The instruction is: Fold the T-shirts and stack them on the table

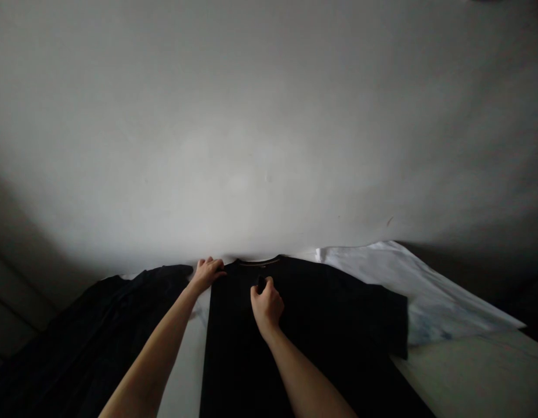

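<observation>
The black T-shirt [321,325] lies flat and face up on the pale work surface [469,371], with its collar at the surface's far edge, against the wall [269,145]. A navy garment [90,331] lies along the shirt's left side, and a white garment [425,296] lies partly beneath its right sleeve, toward the far right corner.

The left hand [206,276] rests at the far edge, just left of the collar, at the boundary between the black shirt and the navy garment. Its fingers lie slightly curved and close together. Whether they grip the cloth or only press on it cannot be determined.

The right hand [266,305] is on the shirt front, just below the collar, with its fingers drawn together on the fabric. A small dark peak at the fingertips appears to be a pinch of shirt cloth, although dark-on-dark contrast limits confirmation.

Good practice for this hold: pinch only a small amount of cloth with the fingertips, and keep the other hand steady at the collar edge so that the surrounding fabric stays smooth.
</observation>
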The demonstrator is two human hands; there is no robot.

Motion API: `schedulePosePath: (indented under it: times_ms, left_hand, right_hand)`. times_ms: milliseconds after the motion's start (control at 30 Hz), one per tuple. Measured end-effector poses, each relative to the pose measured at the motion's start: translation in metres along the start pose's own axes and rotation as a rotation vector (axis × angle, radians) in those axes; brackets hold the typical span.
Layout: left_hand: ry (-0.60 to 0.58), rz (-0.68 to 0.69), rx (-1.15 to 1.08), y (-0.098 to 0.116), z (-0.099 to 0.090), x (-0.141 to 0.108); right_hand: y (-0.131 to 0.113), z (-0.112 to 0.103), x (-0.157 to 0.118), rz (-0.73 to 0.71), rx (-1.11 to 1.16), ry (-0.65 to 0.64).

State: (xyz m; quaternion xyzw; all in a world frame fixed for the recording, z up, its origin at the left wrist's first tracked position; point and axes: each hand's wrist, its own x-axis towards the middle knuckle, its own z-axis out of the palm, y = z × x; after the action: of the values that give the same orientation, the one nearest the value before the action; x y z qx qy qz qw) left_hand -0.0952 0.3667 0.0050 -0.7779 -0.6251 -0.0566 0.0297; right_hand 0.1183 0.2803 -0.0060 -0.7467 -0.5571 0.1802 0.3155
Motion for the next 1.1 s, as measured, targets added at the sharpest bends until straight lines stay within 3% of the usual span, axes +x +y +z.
schedulePosePath:
  times_ms: [167,333,500,667,900,1100]
  left_hand:
    - [0.082,-0.031,0.031,0.008,-0.004,-0.005]
    - [0.212,-0.205,0.07,0.029,0.006,-0.033]
    - [0.169,-0.192,0.062,0.045,0.033,-0.058]
    - [0.106,-0.198,0.051,0.045,0.043,-0.057]
    - [0.089,-0.223,0.07,0.051,0.034,-0.056]
    - [0.099,-0.265,0.077,0.071,0.01,-0.061]
  right_hand:
    - [0.001,0.002,0.001,-0.004,0.008,-0.002]
    - [0.0,0.002,0.001,-0.011,0.031,-0.008]
    - [0.0,-0.001,0.002,0.012,0.071,0.01]
    - [0.003,-0.004,0.002,0.022,0.074,0.036]
    - [0.003,-0.003,0.003,0.0,-0.057,-0.031]
    - [-0.003,-0.012,0.009,-0.026,-0.139,-0.131]
